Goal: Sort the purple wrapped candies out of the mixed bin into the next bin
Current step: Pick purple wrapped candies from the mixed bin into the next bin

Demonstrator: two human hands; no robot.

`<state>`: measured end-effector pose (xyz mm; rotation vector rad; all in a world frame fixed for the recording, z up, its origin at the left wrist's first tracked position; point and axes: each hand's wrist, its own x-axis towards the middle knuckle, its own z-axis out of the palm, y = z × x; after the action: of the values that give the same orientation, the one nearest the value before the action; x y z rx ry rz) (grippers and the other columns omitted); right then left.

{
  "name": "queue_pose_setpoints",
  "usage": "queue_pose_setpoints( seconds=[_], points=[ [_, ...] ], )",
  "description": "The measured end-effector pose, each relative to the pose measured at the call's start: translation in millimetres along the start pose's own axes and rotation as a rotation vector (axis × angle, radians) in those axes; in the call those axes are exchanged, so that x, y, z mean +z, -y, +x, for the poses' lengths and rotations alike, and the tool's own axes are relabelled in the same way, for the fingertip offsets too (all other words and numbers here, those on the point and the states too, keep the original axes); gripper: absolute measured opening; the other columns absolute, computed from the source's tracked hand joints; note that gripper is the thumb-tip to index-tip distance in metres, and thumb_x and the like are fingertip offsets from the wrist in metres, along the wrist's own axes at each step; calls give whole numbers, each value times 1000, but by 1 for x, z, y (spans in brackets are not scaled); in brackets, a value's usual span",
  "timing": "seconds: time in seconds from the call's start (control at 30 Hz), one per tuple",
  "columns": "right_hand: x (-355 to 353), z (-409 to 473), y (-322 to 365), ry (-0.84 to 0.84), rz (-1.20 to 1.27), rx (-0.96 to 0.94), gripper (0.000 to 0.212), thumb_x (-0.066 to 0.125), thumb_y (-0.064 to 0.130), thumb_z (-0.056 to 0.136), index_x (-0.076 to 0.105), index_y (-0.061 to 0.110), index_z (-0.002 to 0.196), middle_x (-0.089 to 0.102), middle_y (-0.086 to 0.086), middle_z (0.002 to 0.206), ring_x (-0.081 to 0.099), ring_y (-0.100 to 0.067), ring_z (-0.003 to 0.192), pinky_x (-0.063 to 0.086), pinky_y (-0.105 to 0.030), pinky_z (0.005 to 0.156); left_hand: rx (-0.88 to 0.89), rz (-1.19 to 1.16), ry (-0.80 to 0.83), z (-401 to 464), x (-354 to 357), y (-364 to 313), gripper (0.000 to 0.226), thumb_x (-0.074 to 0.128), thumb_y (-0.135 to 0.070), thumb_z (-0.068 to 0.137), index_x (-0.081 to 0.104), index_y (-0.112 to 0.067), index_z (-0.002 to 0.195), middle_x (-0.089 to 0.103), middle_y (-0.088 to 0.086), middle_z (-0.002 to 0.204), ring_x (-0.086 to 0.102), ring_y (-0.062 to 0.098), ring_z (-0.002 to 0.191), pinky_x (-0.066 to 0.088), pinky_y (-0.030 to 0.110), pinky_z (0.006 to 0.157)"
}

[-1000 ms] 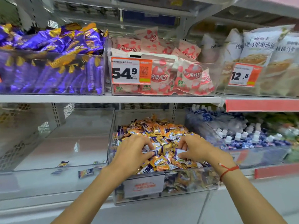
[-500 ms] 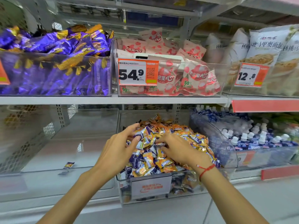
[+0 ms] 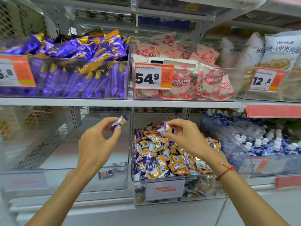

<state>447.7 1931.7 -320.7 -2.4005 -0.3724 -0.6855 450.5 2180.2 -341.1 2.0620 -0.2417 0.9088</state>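
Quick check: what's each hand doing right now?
Left hand: fingers pinched on a purple candy.
Right hand: fingers pinched on another purple candy above the mixed bin.

Brightness: bright and even; cool white store light, seemingly from overhead
Shadows: soft and faint; dimmer under the upper shelf [image 3: 120, 101], at the back of the lower bins
Glare: pale sheen on the clear front of the left bin [image 3: 65, 178]; glints on the foil of the purple bars [image 3: 84, 51] and the candy heap [image 3: 164, 157]
Blur: smeared at the left edge, the mesh panel [image 3: 40, 144] streaked; bottles [image 3: 263, 142] at right soft; left hand [image 3: 97, 142] slightly smeared
Sharpest: price tag [image 3: 153, 76] in the middle; digits crisp
Distortion: wide-angle bowing; shelf lines curved, bags [image 3: 280, 62] at far right stretched and leaning
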Motion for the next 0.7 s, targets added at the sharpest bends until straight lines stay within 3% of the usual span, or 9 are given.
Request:
queue_pose_setpoints(
  seconds=[0.1,0.23,0.33,0.43,0.6,0.7],
  points=[
    [22,7,38,5,187,-103,20,71,35,86,64,19,96,54,13,78,46,-7,67,38,-16,62,-101,137,102,3,-13,27,16,62,-34,90,64,-46,100,61,-26,77,62,18,81,45,33,66],
    [67,25,73,101,60,-178,18,69,31,88,64,20,102,50,15,82,45,-8,74,36,-27,65,-184,305,243,3,-17,52,21,57,-35,92,62,-46,110,63,-22,83,64,21,91,47,33,71],
    [87,31,74,199,-75,-159,35,67,26,88,60,23,122,61,6,110,50,-16,102,43,-34,81,-200,355,301,-2,-19,60,31,55,-37,93,58,-43,123,69,-15,105,64,22,103,49,36,80],
    [82,22,67,305,-112,-95,55,64,31,90,45,29,141,53,2,137,40,-20,127,35,-41,104,-163,339,303,-2,-21,60,33,56,-32,93,58,-40,124,67,-16,112,60,15,110,45,33,81],
    [45,-13,36,151,-21,-64,26,52,40,97,65,31,118,63,12,118,48,-7,116,40,-29,95,-39,235,226,-5,-10,23,22,57,-27,94,63,-38,112,65,-21,103,60,5,100,39,26,72],
    [16,-22,6,94,-153,38,21,53,39,96,67,34,111,64,14,117,48,-7,117,44,-31,92,87,139,216,-9,7,-13,23,57,-22,94,64,-38,109,63,-25,100,56,-2,93,39,20,71]
  ],
)
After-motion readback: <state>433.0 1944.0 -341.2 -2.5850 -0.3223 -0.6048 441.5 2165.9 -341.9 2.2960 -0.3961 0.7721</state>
